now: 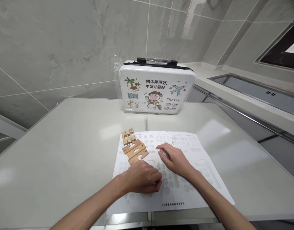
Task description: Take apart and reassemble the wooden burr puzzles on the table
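My left hand (145,177) is curled into a loose fist on the printed paper sheet (147,203), and no object shows in it. Right behind its knuckles lie flat, notched wooden puzzle pieces (136,149) with handwritten numbers; the hand hides the near end of the closest one. Beyond them, a cluster of wooden puzzle pieces (128,136) sits pushed together at the sheet's far left corner. To the right, my right hand (174,158) rests on the paper with its index finger stretched towards the pieces, the other fingers bent and nothing held. Faint diagrams cover the sheet.
A white case (157,92) with cartoon prints and a black handle stands upright at the back of the pale table (72,150), clear plastic wrap around it. Grey tiled wall (89,41) rises behind. At right runs a counter (245,89) with a dark glass panel.
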`<state>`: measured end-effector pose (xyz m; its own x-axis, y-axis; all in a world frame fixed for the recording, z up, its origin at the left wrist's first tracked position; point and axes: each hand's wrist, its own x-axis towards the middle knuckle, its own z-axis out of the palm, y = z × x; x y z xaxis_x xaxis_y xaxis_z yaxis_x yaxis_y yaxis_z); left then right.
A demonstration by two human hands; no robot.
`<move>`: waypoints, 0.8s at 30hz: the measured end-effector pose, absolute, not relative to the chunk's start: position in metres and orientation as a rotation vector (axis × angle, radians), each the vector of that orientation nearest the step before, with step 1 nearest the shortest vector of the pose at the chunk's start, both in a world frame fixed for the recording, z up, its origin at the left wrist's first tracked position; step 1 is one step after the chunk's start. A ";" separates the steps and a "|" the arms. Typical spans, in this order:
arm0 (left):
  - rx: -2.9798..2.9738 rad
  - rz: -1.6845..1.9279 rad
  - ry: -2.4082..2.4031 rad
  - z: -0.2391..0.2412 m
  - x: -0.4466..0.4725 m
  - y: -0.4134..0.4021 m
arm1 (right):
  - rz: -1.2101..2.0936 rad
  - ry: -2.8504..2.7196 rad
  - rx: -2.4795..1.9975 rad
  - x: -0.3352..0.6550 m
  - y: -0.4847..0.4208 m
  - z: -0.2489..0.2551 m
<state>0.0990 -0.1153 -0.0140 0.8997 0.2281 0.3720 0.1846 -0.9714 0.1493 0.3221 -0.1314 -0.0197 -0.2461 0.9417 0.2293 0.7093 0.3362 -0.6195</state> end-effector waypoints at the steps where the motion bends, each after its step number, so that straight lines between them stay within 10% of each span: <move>1: 2.956 0.604 0.324 -0.014 0.099 -0.115 | 0.531 -2.036 -1.442 0.322 -0.131 -0.020; 24: 2.634 1.106 1.179 0.014 0.062 -0.053 | 0.557 -2.067 -1.437 0.323 -0.133 -0.016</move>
<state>0.0625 -0.0525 0.0135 0.4531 0.6680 0.5903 0.6313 -0.7080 0.3166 0.3225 -0.1328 -0.0157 -0.2726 0.9398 0.2061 0.7092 0.3410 -0.6171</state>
